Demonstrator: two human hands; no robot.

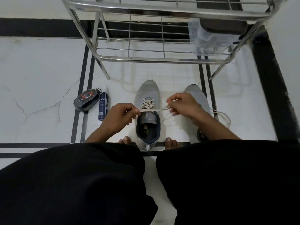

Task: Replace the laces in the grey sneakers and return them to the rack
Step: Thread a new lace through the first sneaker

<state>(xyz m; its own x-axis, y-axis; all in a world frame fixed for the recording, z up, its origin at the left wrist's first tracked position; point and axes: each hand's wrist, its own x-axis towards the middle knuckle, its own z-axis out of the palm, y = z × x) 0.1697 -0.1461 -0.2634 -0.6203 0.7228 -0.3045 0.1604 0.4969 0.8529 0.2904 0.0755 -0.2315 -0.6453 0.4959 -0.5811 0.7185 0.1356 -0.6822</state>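
A grey sneaker (148, 93) stands on the floor between my feet, toe pointing away, with a cream lace (148, 104) crossed through its lower eyelets. My left hand (121, 117) pinches the lace's left end and holds it taut beside the shoe. My right hand (183, 105) pinches the other end to the right of the shoe. The second grey sneaker (197, 95) lies behind my right hand and is partly hidden by it. A loose lace (223, 115) trails on the floor at its right side.
A steel wire shoe rack (162, 59) stands just beyond the sneakers, with a plastic bag (209, 41) on its right end. A shoe-polish sponge case (86, 99) and a dark spray can (103, 106) lie on the floor at the left. My black-trousered knees fill the foreground.
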